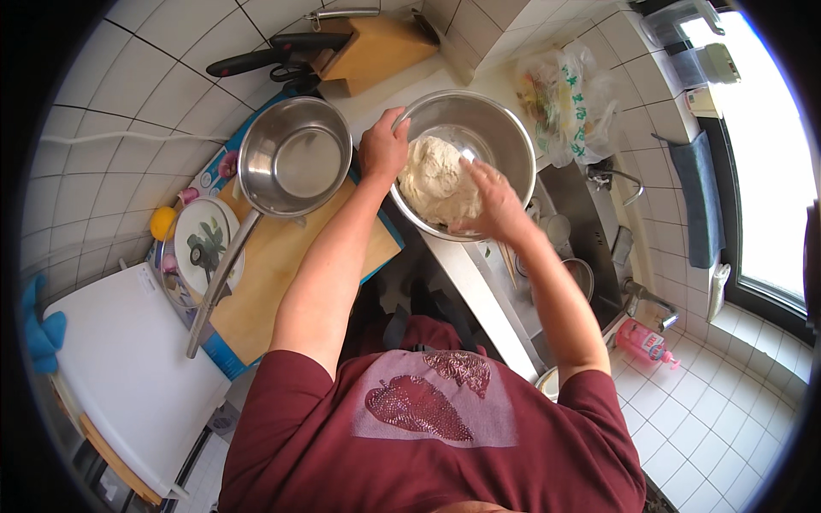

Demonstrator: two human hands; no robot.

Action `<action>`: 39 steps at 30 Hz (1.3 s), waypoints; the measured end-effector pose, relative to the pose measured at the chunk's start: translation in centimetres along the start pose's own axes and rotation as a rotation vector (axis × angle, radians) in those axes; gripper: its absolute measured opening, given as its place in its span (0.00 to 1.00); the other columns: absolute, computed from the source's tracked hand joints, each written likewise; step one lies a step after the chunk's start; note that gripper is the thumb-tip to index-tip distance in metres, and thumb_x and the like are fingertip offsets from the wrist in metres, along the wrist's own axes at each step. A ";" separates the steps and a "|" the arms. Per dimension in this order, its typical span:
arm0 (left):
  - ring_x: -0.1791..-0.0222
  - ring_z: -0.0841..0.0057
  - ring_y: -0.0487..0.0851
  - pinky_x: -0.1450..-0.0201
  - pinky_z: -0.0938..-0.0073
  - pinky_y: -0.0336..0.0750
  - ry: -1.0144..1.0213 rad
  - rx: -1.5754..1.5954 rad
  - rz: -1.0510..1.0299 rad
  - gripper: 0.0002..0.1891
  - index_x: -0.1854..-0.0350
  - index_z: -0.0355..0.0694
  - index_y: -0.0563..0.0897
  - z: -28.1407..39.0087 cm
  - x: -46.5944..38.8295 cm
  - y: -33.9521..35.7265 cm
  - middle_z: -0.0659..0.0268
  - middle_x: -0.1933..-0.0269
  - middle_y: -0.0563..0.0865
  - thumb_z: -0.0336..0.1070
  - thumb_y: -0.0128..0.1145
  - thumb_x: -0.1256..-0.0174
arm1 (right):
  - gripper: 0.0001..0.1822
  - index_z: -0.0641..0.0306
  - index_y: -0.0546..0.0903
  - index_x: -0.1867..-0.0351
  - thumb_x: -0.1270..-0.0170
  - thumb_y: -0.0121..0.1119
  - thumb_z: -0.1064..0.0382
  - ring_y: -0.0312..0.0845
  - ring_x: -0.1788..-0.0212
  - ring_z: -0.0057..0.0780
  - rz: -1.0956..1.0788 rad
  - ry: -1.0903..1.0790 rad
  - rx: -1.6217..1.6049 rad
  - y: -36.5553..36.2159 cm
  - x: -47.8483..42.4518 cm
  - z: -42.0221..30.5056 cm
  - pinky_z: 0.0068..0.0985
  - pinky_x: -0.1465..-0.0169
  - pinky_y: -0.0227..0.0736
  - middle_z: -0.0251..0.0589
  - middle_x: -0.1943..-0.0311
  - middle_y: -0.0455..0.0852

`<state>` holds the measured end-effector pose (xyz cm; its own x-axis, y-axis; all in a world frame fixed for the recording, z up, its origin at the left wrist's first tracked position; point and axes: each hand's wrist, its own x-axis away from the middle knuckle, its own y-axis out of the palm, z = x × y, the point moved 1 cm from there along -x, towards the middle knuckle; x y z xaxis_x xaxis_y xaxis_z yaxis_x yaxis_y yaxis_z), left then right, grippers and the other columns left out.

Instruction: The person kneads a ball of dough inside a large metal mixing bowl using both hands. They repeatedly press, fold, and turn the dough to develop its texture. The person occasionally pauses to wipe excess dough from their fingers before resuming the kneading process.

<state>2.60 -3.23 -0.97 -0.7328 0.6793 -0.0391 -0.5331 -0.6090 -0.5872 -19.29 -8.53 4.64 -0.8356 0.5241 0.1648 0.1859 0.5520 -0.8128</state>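
Observation:
A stainless steel bowl (513,138) stands at the upper middle with a lump of pale dough (436,176) in its left part. My left hand (385,144) grips the bowl's left rim, thumb at the edge. My right hand (490,202) is at the dough's right side inside the bowl, fingers spread; it is slightly blurred, and whether it presses on the dough is hard to tell. Left of the bowl a long-handled steel saucepan (311,160) rests over a wooden board (288,276).
A knife block (385,51) with black-handled knives stands behind. Right of the bowl are a plastic bag (571,109), a sink (593,224) with dishes, chopsticks (508,264) and a pink soap bottle (641,341). A glass lid (202,243) and an orange fruit (163,223) lie at left.

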 end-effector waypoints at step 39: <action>0.58 0.51 0.84 0.56 0.58 0.77 -0.095 0.057 -0.057 0.15 0.50 0.48 0.83 -0.1 -0.3 0.3 0.53 0.61 0.87 0.44 0.60 0.37 | 0.58 0.60 0.47 0.25 0.46 0.45 0.19 0.39 0.24 0.56 0.071 0.432 0.204 5.3 -3.7 -0.5 0.61 0.29 0.36 0.55 0.26 0.50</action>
<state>2.76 -3.55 -1.22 -0.7361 0.6731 0.0718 -0.5963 -0.5946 -0.5393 -14.96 -7.18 -0.01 -0.5254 0.8011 0.2867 0.0931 0.3891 -0.9165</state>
